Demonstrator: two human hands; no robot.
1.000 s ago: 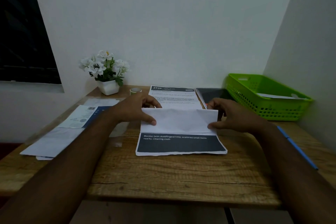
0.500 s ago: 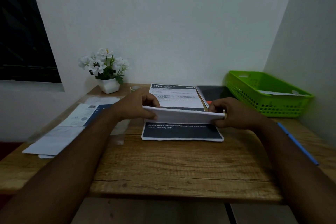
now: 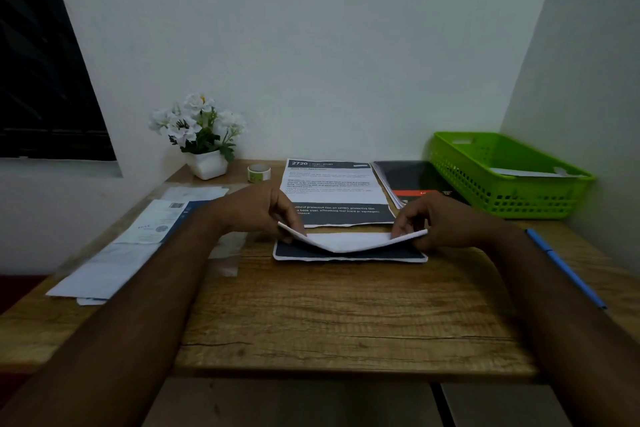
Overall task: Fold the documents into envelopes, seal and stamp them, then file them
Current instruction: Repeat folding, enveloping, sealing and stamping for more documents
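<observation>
**Half a fold, held at both corners**

One white paper document with a dark printed band (image 3: 349, 243) lies at the middle of the wood-grain desk (image 3: 346, 315), just in front of a second printed sheet headed 2720 (image 3: 332, 184). Its blank white flap is turned over toward the near edge. The flap is raised at both ends and sags in the middle until it meets the dark band beneath.

The left hand (image 3: 256, 208) pinches the flap's left corner between thumb and curled fingers. The right hand (image 3: 446, 222) pinches the right corner the same way. Both hands are clamped on the paper, well apart, one at each end.

A green plastic lattice basket (image 3: 502, 191) stands at the far right of the desk.
</observation>
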